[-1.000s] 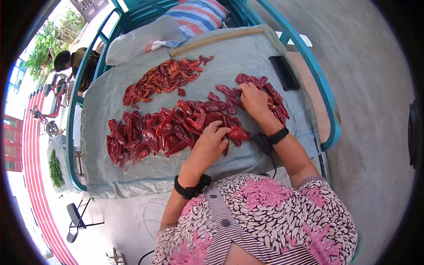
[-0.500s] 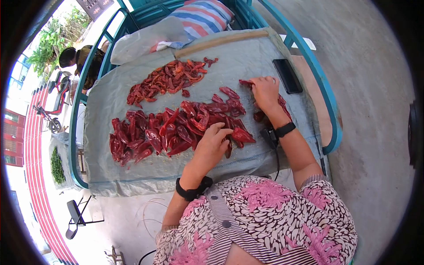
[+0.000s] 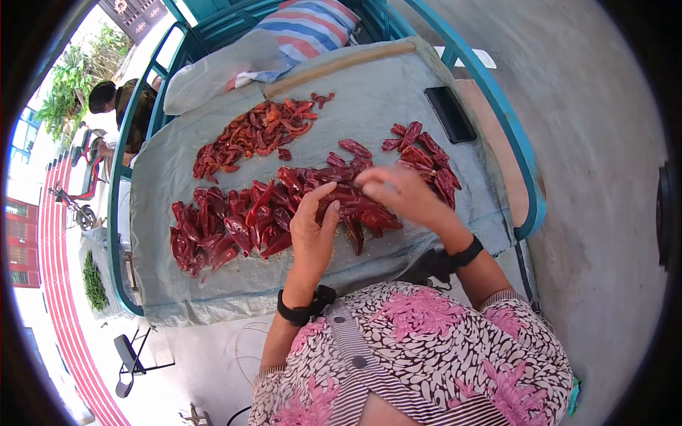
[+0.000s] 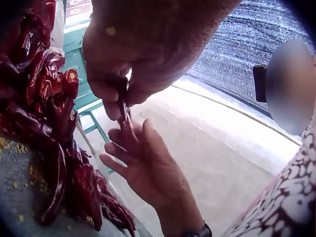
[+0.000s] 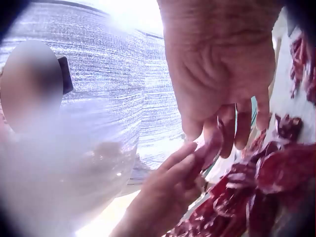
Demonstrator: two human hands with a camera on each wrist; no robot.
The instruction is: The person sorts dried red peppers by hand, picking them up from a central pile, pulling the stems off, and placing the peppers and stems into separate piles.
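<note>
My left hand (image 3: 312, 231) pinches a dark red dried chili pepper (image 4: 127, 123) between thumb and fingers, over the near edge of a long heap of chilies (image 3: 263, 213). Blurred in the head view, my right hand (image 3: 405, 193) is close beside it. The left wrist view has the right hand (image 4: 158, 173) with fingers loosely spread about the chili's lower end. From the right wrist, its fingers hang fairly straight at the chili (image 5: 213, 148), and the left hand's fingertips hold the other end. A smaller group of whole chilies (image 3: 433, 160) lies on the right.
Shrivelled, brighter red chilies (image 3: 256, 131) lie farther back on the grey-green sheet (image 3: 355, 78). A black phone (image 3: 450, 115) rests at the right, near the teal cart rail (image 3: 508, 121). A striped sack (image 3: 309, 32) is behind. Someone (image 3: 128, 113) is beyond the left rail.
My right hand has come left from the right-hand chili group to beside my left hand. My left hand, earlier resting on the heap's edge, is raised slightly with a chili pinched.
</note>
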